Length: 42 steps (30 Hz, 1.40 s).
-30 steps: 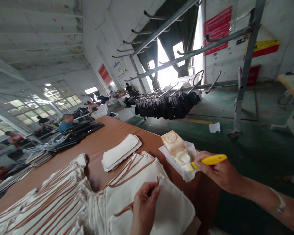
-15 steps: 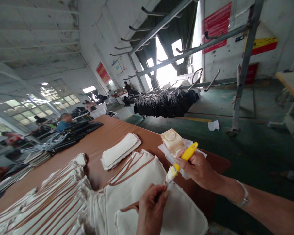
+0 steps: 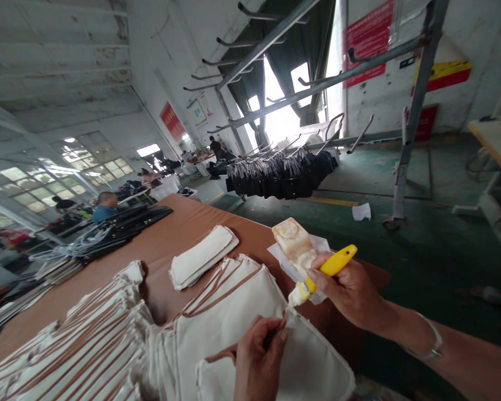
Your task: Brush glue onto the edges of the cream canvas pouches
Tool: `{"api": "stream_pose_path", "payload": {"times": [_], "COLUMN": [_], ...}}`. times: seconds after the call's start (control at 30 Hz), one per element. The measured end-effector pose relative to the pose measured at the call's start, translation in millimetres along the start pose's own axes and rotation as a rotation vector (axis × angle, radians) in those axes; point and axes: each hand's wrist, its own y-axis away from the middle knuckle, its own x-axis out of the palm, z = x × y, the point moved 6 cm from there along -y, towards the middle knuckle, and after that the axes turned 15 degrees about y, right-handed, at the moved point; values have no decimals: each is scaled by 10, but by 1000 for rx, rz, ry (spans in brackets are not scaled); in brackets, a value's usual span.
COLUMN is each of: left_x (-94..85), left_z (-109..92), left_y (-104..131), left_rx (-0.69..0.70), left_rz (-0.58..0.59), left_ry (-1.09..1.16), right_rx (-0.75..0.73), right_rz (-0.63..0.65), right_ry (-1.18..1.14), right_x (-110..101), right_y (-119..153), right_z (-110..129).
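Note:
My right hand [image 3: 350, 287] grips a paintbrush [image 3: 336, 262] by its yellow handle. Whitish paste coats its bristles, which point down-left near the upper edge of a cream fabric panel [image 3: 313, 356]. At that edge my left hand [image 3: 261, 353] pinches a brown strip between thumb and fingertips. A smaller cream flap with brown trim lies partly under the left wrist. Behind the brush, a paste-smeared container [image 3: 294, 236] lies on white paper [image 3: 279, 257] at the table's edge. Overlapping cream panels with brown strips [image 3: 96, 340] fan out to the left.
A stack of small cream pieces [image 3: 204, 256] lies on the brown-covered table [image 3: 179, 217]. Black pieces and pale cords [image 3: 125, 228] are heaped at the far left. Beyond the table stands a metal rack [image 3: 329, 83] with black items [image 3: 279, 178] hanging. People sit in the background.
My right hand has moved a little to the right with the paintbrush, drawing the bristles away from the left fingertips. My left hand stays nearly in place.

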Motion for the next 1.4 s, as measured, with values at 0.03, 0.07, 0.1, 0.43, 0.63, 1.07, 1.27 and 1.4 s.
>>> {"api": "stream_pose_path", "payload": {"times": [0.03,0.07,0.1,0.43,0.63,1.07,1.27,1.4], "left_x": [2,8,17,178,240,267,215,222], "left_z": [6,7,3,-340,-442,-404,-320,-288], "left_y": [8,18,31,444,533,531,504,515], "left_rx": [12,31,59,802,892,856,771,756], "left_rz": [-7,-13,-19,-38,-8,23,-60,-68], "left_ry": [-13,-26,-38,-442,-509,-483,-503,-535], "right_rx": [-8,-25,-46,228,230,291,340,392], "right_rz": [27,60,91,115,380,488,417,463], "right_ry": [-7,-13,-13,-197,-358,-416,-457,-502], "right_x": [8,22,36,-168,46,116,80,152], "right_y": [10,21,32,-11,23,34,34,117], "right_z": [16,35,50,-257,-79,-152,-190,-212]}}
